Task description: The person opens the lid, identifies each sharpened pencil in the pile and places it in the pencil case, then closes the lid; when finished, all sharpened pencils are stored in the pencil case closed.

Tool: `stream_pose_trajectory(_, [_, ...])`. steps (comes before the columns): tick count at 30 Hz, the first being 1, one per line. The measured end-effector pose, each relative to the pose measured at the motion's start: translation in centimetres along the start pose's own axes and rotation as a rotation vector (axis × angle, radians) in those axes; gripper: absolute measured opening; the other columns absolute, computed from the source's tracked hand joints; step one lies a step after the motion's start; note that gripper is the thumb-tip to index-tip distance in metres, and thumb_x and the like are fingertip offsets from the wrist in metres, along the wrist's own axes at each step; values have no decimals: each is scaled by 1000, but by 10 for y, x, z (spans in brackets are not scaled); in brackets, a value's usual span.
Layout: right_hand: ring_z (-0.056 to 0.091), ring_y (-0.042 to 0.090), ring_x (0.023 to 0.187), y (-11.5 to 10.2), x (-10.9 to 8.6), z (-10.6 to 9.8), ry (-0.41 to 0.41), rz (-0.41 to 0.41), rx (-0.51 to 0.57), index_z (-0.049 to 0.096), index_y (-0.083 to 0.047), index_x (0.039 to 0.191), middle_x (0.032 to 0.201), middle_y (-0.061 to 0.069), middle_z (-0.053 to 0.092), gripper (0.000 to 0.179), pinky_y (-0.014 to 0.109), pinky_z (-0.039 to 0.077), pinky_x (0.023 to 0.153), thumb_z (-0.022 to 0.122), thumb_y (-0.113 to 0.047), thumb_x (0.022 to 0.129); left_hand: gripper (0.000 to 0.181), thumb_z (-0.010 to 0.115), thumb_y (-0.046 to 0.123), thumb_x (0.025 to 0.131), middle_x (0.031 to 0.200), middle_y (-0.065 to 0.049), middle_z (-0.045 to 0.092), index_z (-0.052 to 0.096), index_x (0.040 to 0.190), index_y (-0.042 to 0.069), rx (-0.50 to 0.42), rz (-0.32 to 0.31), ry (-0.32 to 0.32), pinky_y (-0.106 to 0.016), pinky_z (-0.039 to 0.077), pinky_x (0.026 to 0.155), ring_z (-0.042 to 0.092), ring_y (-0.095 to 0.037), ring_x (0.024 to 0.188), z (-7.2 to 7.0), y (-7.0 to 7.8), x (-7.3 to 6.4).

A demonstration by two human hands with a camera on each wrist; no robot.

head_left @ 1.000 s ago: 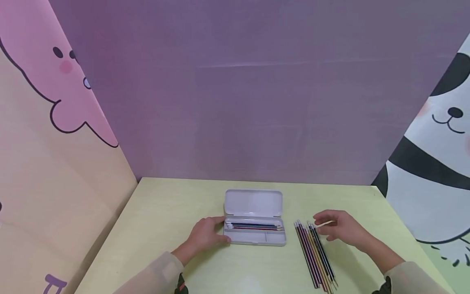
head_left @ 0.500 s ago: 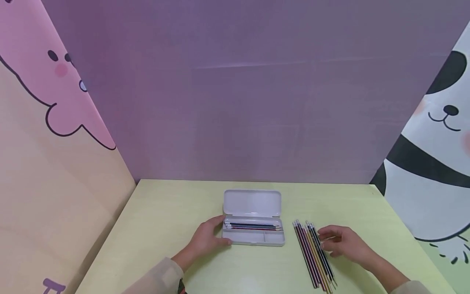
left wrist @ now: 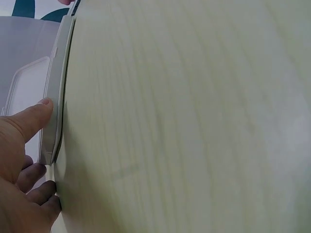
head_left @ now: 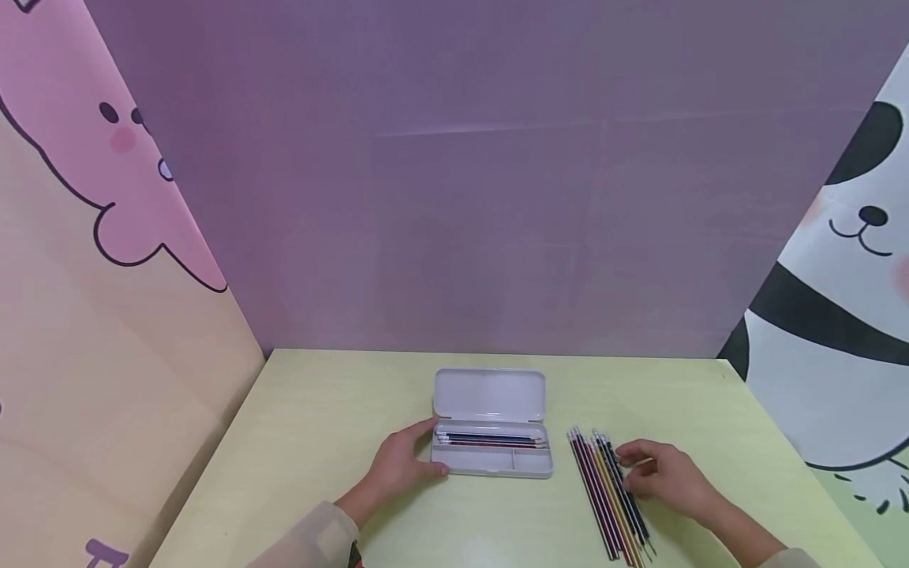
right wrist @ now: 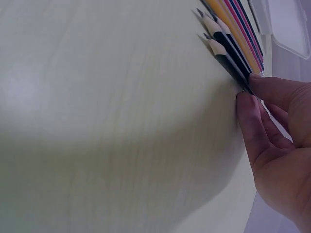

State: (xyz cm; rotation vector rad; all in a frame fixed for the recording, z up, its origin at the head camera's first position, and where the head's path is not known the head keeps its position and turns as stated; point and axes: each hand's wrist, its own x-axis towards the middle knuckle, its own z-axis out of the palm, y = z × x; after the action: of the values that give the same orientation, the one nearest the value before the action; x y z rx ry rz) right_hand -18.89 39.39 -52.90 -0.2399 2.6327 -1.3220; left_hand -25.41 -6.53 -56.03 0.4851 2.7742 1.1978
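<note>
The pencil case [head_left: 469, 460] sat open on the pale yellow table [head_left: 341, 386], with its lid [head_left: 490, 394] leaning away at the back. A few thin pencils [head_left: 490, 439] lay in its long back part, pointing to the right. The left hand [head_left: 399, 464] held the case by its left end, with the thumb on the front side and the pointer finger at the back corner, spread wide. To the right of the case lay a bunch of loose pencils [head_left: 600, 493], close together, with their sharp tips toward the person. The right hand [head_left: 663, 472] had its thumb and finger close together, pinching the outside black pencil [right wrist: 231, 65] near its blunt end.
</note>
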Motion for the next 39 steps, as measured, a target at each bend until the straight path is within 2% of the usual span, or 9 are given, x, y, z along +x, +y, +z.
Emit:
stream_pose_trajectory(4, [70,18,91,-5,1,-3,6,3,-71,65,8,124,112,21,71,45,24,60,72,79,-5,84,87,91,35,75,150,-9,57,53,151,17,8,-5,2,-56,42,115,51,-38,140,0,1,0])
stream_pose_trajectory(7, [69,20,90,-9,3,-4,19,20,-112,66,7,122,106,16,71,45,25,59,68,79,-5,81,87,91,36,74,150,-10,57,53,151,17,17,-8,3,-56,42,115,51,-38,140,-2,2,-1])
stream_pose_trajectory(15, [62,18,76,-16,10,0,46,131,-127,67,3,117,93,9,65,41,31,60,57,81,-3,80,86,92,34,74,149,-9,58,55,150,19,16,-19,-3,-56,43,115,52,-38,139,-4,5,0])
stream_pose_trajectory(24, [63,19,70,-21,13,2,71,172,-141,64,6,120,91,9,65,45,31,58,55,79,1,78,85,92,35,74,150,-8,58,55,149,18,21,-18,-9,-54,43,116,51,-36,140,-2,1,2])
stream_pose_trajectory(32, [65,20,75,-25,14,-9,56,132,-88,64,8,125,97,12,67,41,34,60,55,71,0,85,83,92,36,75,146,-12,61,58,146,12,54,-12,-21,-54,44,114,54,-38,137,-2,2,3])
stream_pose_trajectory(39, [67,19,80,-56,28,-19,23,47,-69,65,8,123,98,13,67,35,35,61,60,70,-2,90,83,92,37,74,146,-13,61,58,146,10,56,-22,-29,-54,44,114,54,-38,137,-4,4,5])
